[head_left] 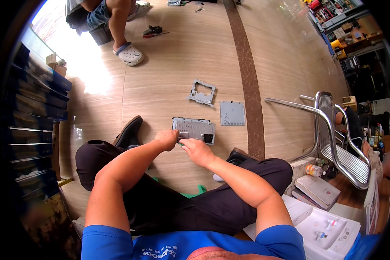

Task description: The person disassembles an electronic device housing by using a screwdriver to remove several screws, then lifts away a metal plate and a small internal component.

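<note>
Head view: the box (196, 125), grey metal, was straight ahead of the person, just beyond the hands and farther out than the crossed legs (169, 208). Its long axis ran left to right, the right end slightly nearer the body, with a black socket (208, 138) at the near right corner. The left hand (166, 139) was the closer one to the left end, overlapping the near left corner; the right hand (197, 151) was at the near long side, its fingertips left of the middle, so that both met near the same corner.

The left hand was curled, knuckles outward; what it held, if anything, could not be told. The right hand was narrow, thumb and fingers drawn together beside a green bit (180, 144), and whether it pinched this was unclear. The left forearm (132, 159) slanted far and right, the right forearm (238, 182) far and left, both elbows bent outward.

Beyond the box a frame (201, 101) lay on the floor (156, 95), and a flat plate (232, 113) lay to the right, apart from the box, near a brown strip (252, 93).
</note>
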Tool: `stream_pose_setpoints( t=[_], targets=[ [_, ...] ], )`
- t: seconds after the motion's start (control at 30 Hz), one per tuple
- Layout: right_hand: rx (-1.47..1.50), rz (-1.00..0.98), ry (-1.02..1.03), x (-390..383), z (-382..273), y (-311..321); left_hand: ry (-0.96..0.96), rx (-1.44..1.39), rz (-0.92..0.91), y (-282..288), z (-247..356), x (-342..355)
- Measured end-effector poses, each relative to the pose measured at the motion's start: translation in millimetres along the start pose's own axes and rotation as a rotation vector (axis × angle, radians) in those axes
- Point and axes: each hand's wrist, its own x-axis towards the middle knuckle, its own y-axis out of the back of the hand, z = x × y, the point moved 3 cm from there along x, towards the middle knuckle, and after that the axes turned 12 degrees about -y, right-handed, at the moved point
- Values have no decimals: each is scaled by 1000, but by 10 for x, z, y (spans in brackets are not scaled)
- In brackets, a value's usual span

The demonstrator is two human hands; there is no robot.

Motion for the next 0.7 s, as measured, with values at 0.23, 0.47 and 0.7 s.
stream_pose_setpoints(
  t=[0.23, 0.47, 0.7],
  targets=[
    [19, -103, -15, -45, -76, -5, 14, -3, -14, 34, 16, -33],
    [163, -38, -86, 45, -133, 61, 0, -31, 106, -108, -109, 7],
    [-19, 19, -34, -1, -24, 15, -10, -33, 110, -109, -79, 50]
  ],
)
